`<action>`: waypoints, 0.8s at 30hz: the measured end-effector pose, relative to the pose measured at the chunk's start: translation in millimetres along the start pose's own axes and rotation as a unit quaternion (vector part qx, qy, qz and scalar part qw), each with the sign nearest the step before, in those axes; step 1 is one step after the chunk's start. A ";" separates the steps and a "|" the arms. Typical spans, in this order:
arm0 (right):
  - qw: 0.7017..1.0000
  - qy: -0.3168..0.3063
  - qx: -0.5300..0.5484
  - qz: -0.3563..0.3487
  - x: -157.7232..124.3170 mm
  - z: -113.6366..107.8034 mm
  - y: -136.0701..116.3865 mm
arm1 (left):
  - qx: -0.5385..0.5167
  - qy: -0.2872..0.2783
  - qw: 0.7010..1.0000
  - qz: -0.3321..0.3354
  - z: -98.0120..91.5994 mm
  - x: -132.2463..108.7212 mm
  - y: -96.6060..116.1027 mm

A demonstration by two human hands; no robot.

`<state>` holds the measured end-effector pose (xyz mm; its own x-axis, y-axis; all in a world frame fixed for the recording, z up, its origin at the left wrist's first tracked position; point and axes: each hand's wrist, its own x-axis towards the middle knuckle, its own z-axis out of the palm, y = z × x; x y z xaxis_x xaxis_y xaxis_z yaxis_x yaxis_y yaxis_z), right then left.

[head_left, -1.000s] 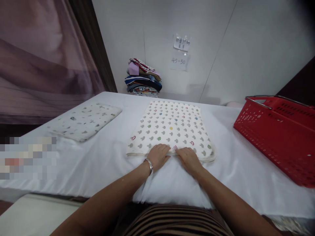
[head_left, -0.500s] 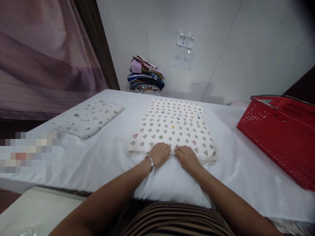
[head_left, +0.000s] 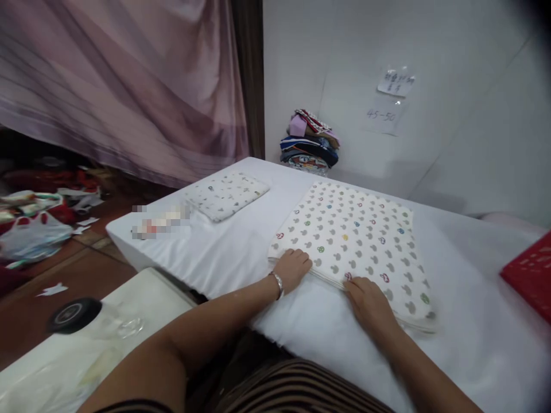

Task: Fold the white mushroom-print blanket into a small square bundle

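A folded white cloth [head_left: 340,221] printed with grey and coloured mushrooms lies flat on a white-covered table [head_left: 241,252]. My left hand [head_left: 294,268], with a bracelet at the wrist, grips the cloth's near edge toward its left corner. Further right along that same edge, my right hand [head_left: 371,301] pinches the cloth between thumb and fingers. The thumbs are mostly hidden. Beyond my left hand, a second folded cloth [head_left: 228,195] with a small leaf-like print rests at the table's far left.
A red basket [head_left: 531,275] stands at the right. Behind the table is a pile of folded fabrics [head_left: 310,143] by the wall. A cream surface [head_left: 142,310] with a black round object [head_left: 75,314] lies lower left. Plastic bags [head_left: 37,235] are on the floor.
My view has turned left, bringing the floor and bags into sight. My hands have moved a little further apart along the near edge of the mushroom cloth.
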<state>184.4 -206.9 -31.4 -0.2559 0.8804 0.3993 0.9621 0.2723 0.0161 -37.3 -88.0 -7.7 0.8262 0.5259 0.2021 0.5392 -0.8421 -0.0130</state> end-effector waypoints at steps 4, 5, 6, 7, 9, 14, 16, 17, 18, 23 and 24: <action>1.000 0.000 -0.001 -0.013 -2.7 3.6 3.4 | -0.012 0.021 0.992 -0.123 -10.7 -33.4 -38.9; 1.000 0.003 -0.001 -0.016 -3.2 4.4 4.0 | -0.014 0.030 0.986 -0.166 -13.4 -43.5 -48.3; 1.000 0.006 0.001 -0.020 -3.7 5.0 4.4 | -0.017 0.042 0.977 -0.210 -15.9 -53.4 -56.6; 1.000 0.009 0.002 -0.022 -4.0 5.5 4.8 | -0.023 0.053 0.965 -0.256 -18.2 -62.6 -63.1; 1.000 0.015 0.005 -0.024 -4.4 6.2 5.1 | -0.053 0.066 0.938 -0.337 -21.7 -76.7 -69.8; 0.999 0.024 0.020 -0.024 -4.6 6.4 5.3 | -0.112 0.028 0.926 -0.359 -23.3 -79.7 -57.2; 0.999 0.023 0.027 -0.024 -4.7 6.3 5.4 | -0.114 0.018 0.928 -0.355 -21.4 -73.0 -48.9; 0.999 0.023 0.028 -0.024 -4.8 6.4 5.5 | -0.114 0.015 0.927 -0.358 -20.1 -69.5 -45.4; 0.999 0.022 0.029 -0.025 -5.0 6.4 5.5 | -0.113 0.014 0.925 -0.362 -18.6 -66.3 -42.6; 0.999 0.020 0.028 -0.029 -5.6 7.1 5.9 | -0.089 0.033 0.918 -0.385 -12.4 -58.0 -37.4; 0.999 0.020 0.027 -0.031 -5.6 7.2 5.9 | -0.083 0.037 0.917 -0.388 -12.2 -58.1 -37.9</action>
<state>190.9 -207.4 -40.2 -0.3090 0.8455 0.4355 0.9379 0.3468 -0.0077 -107.8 -88.1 -7.0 0.1880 0.9701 0.1532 0.9229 -0.2279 0.3103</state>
